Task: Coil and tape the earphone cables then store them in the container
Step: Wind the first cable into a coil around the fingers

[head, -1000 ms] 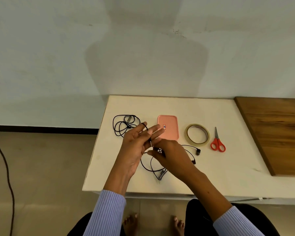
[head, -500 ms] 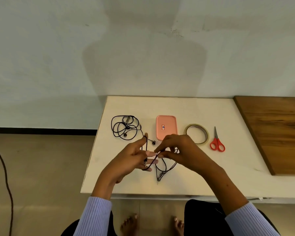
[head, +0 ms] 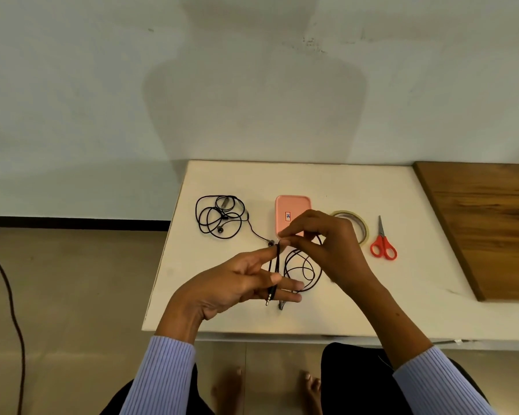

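Observation:
My left hand [head: 237, 286] is held palm-up over the white table [head: 372, 307], with a black earphone cable [head: 301, 269] wound across its spread fingers; the jack end hangs below the thumb. Pinching the same cable near my left fingertips is my right hand [head: 327, 244], and loose loops hang between the two hands. A second black earphone cable [head: 219, 217] lies tangled on the table at the left. The pink container [head: 291, 214] sits closed behind my hands. A tape roll [head: 361, 226] lies partly hidden behind my right hand.
Red-handled scissors [head: 382, 244] lie right of the tape. A brown wooden board [head: 486, 223] covers the table's right side. The table's left edge drops to the floor, where a dark cord [head: 9, 298] runs. My knees and bare feet show below the front edge.
My right hand rose from low over the table up to my left fingertips, carrying cable around the left fingers. My left hand turned more palm-up and its fingers spread.

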Available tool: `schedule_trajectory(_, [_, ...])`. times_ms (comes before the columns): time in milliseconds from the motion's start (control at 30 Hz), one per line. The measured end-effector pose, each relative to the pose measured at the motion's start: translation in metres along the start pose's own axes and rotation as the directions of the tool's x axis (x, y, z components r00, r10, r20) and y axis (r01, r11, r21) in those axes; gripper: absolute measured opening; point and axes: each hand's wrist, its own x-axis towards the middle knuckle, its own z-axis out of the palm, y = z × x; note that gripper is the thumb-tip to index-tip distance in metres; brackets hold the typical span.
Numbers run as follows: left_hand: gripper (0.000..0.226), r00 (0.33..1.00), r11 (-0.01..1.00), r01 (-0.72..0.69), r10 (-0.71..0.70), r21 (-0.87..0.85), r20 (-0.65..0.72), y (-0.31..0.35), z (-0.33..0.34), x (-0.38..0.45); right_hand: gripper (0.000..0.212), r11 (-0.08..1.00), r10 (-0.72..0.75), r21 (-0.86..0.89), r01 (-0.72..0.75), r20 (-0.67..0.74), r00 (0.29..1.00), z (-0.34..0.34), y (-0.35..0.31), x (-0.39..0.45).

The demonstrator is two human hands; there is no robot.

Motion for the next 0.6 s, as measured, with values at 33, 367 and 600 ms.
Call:
schedule_trajectory(33, [0.052,1.000,1.000,-0.003,0.003,-0.020,0.008,-0.0006,-0.0009,0.0003,0.011,1.000,0.025,0.020,-0.025,-0.009,1.000,0.0001,-0.0003,0.0003])
schedule_trajectory(367, [0.048,0.992,0.978,-0.067,0.086,-0.197,0.089,0.0053,-0.0032,-0.0015,0.014,0.978,0.184,0.110,-0.178,-0.042,0.982,-0.0004,0.0014,0.0025])
schedule_trajectory(600, [0.051,0.982,0.977,-0.046,0.082,-0.206,0.170,0.0025,-0.0044,0.0008,0.015,0.974,0.201,0.114,-0.194,-0.048,0.978,-0.0021,-0.0013,0.0016])
